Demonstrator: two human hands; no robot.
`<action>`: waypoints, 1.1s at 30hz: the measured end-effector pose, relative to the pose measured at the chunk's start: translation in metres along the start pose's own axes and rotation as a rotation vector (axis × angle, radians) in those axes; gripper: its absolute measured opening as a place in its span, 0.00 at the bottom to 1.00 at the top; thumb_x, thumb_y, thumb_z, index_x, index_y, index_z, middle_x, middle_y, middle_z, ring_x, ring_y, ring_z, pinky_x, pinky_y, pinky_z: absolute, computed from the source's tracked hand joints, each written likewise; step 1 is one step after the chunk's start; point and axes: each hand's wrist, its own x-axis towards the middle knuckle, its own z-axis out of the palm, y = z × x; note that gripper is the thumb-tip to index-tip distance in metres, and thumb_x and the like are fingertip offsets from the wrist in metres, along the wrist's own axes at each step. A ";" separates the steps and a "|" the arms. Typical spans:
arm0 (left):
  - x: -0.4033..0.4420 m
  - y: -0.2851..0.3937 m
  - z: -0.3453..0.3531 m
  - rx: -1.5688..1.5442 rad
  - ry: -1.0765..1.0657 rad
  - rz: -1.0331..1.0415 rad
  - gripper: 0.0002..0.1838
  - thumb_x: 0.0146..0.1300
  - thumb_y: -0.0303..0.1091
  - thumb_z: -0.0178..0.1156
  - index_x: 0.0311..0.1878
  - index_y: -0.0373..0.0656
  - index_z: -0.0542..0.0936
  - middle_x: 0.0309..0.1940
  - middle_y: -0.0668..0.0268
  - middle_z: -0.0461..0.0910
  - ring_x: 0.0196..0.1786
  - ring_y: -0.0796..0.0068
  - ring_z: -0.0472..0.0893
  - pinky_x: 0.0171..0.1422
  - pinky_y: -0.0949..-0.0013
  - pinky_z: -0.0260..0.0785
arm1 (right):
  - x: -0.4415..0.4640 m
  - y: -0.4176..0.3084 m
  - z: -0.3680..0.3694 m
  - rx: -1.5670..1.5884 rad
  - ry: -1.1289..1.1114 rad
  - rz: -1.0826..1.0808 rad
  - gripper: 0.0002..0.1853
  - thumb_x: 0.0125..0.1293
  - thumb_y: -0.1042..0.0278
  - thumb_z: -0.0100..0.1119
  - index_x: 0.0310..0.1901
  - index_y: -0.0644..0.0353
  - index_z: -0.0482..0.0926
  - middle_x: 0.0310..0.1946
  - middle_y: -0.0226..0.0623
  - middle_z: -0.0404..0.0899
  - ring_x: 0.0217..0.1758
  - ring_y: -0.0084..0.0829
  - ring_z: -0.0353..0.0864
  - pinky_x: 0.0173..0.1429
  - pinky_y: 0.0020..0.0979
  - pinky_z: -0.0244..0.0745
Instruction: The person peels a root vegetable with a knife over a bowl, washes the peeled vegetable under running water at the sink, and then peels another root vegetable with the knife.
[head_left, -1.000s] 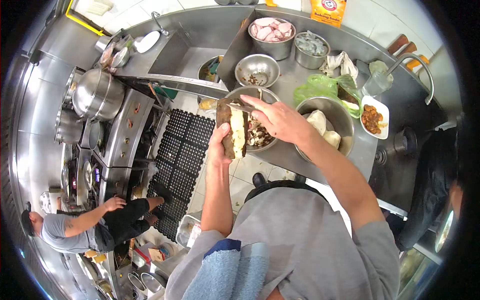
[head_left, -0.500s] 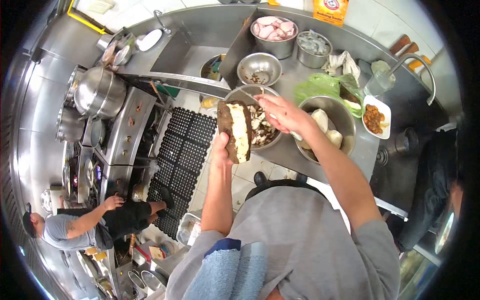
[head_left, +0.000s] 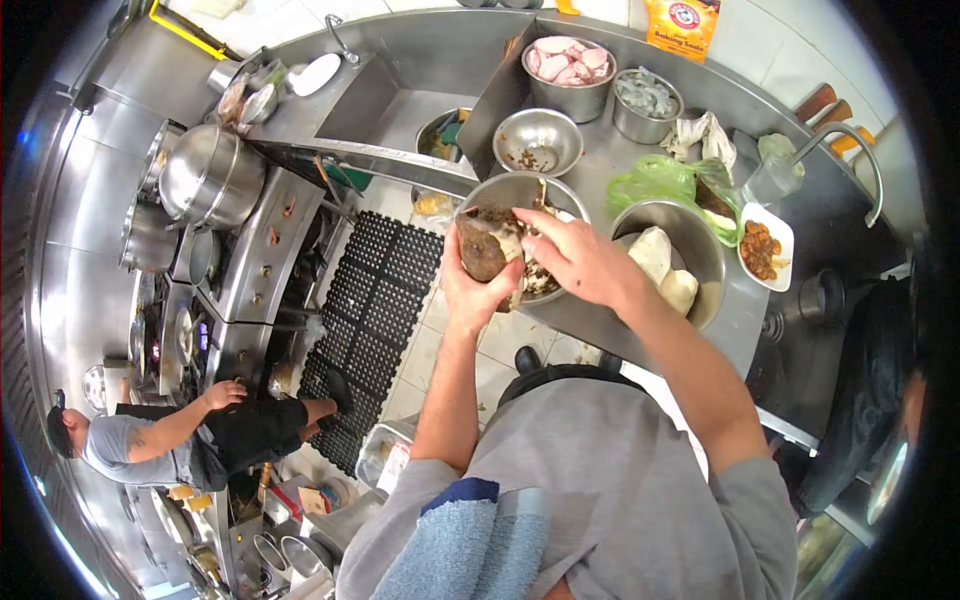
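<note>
My left hand (head_left: 478, 285) is wrapped round a thick, brown-skinned root vegetable (head_left: 484, 252), partly peeled to cream flesh. The root is tilted above the near left side of a metal bowl (head_left: 581, 203) holding dark peelings (head_left: 545, 278) with pale flesh. My right hand (head_left: 575, 258) is at the root's right side, its fingers reaching over the top. The knife in that hand is hidden by the fingers and root. Just to the right, a deeper metal bowl (head_left: 712, 290) contains peeled white roots (head_left: 652, 254).
Behind are a small metal bowl (head_left: 560, 135), a pot of raw meat (head_left: 568, 68) and a pot of pale, translucent pieces (head_left: 648, 95). To the right lie a green plastic bag (head_left: 650, 180) and a white dish of brown food (head_left: 765, 250). At left, another person (head_left: 150, 440) stands by the stove.
The root has turned in my left hand, from its long peeled strip facing me to brown skin and an end. My right hand has moved in against it; the knife blade no longer shows.
</note>
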 end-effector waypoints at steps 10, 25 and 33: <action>0.003 0.021 -0.003 0.109 -0.040 0.025 0.39 0.42 0.31 0.74 0.62 0.35 0.73 0.49 0.57 0.83 0.52 0.70 0.83 0.59 0.65 0.75 | -0.010 -0.014 -0.011 -0.135 -0.122 -0.043 0.29 0.73 0.63 0.52 0.72 0.65 0.63 0.31 0.59 0.81 0.35 0.58 0.80 0.42 0.52 0.71; 0.006 0.007 0.008 0.392 -0.001 0.119 0.42 0.41 0.38 0.77 0.61 0.34 0.71 0.48 0.52 0.82 0.49 0.59 0.84 0.57 0.61 0.76 | 0.010 -0.003 0.012 -0.145 0.033 0.056 0.20 0.77 0.61 0.47 0.64 0.60 0.67 0.39 0.59 0.82 0.46 0.59 0.82 0.51 0.54 0.74; 0.017 0.010 -0.005 0.133 -0.154 -0.070 0.40 0.42 0.38 0.74 0.60 0.32 0.73 0.47 0.56 0.83 0.50 0.68 0.83 0.58 0.65 0.74 | 0.022 0.014 0.014 -0.134 0.055 -0.070 0.19 0.77 0.59 0.46 0.64 0.57 0.69 0.37 0.58 0.83 0.43 0.60 0.83 0.48 0.56 0.75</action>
